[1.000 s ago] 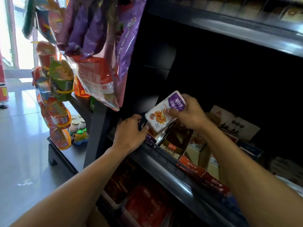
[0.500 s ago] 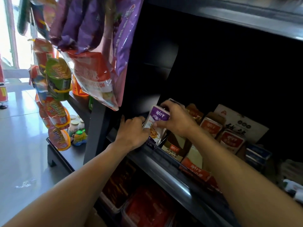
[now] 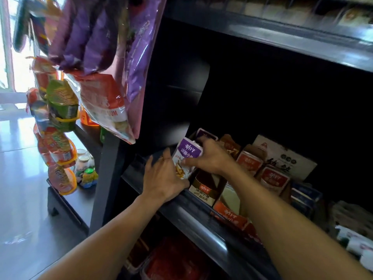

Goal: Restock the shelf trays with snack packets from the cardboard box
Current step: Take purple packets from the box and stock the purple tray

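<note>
— What do we see around us, over toward nine o'clock?

— We see a glossy pale tiled floor [image 3: 22, 199] catching daylight from a bright window [image 3: 6, 47] at ten o'clock.

— And ahead of us?

— A dark shelving unit [image 3: 262, 87] fills twelve to three o'clock, its recess deep in shadow, with a black upright post [image 3: 105, 178] at its left edge and a low dark ledge [image 3: 66, 201] beside that.

Purple-white packet [image 3: 188, 156]: lower part hidden behind left hand [image 3: 163, 178] and right hand [image 3: 210, 156], so right grip can't be judged fully; tray under it not visible; purple bags [image 3: 105, 31] cut off by top edge of frame; upper shelf [image 3: 302, 9] goods blurred, labels unreadable; red packs [image 3: 173, 259] at bottom centre dark, cut by frame edge; items at lower right [image 3: 355, 235] blurred, cut by right edge.
</note>
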Available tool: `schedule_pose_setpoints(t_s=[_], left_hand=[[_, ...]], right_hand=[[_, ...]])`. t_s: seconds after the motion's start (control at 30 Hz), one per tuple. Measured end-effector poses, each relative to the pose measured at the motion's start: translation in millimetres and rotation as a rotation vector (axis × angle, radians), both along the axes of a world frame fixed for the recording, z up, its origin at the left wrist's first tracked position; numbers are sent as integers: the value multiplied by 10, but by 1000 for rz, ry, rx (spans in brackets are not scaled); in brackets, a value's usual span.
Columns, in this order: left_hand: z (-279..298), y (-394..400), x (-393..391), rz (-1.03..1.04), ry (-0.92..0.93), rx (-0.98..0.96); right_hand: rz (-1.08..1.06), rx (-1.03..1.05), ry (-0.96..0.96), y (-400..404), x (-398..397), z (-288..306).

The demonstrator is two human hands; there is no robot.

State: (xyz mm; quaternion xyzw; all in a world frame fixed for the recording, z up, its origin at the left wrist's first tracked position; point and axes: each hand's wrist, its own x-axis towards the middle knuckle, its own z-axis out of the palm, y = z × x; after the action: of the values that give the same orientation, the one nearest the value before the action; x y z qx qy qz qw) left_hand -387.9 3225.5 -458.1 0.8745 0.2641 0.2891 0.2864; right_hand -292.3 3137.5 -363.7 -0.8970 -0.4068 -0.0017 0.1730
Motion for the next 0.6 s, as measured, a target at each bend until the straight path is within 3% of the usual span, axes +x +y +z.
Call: schedule_pose_setpoints(t_s=[0.27, 0.6], left_hand=[[-19, 13, -13, 37, -19, -17], [-24, -42, -70, 27, -12, 34]], right_hand=[[-29, -43, -228, 139, 20, -73], [-32, -127, -172, 46, 85, -122]])
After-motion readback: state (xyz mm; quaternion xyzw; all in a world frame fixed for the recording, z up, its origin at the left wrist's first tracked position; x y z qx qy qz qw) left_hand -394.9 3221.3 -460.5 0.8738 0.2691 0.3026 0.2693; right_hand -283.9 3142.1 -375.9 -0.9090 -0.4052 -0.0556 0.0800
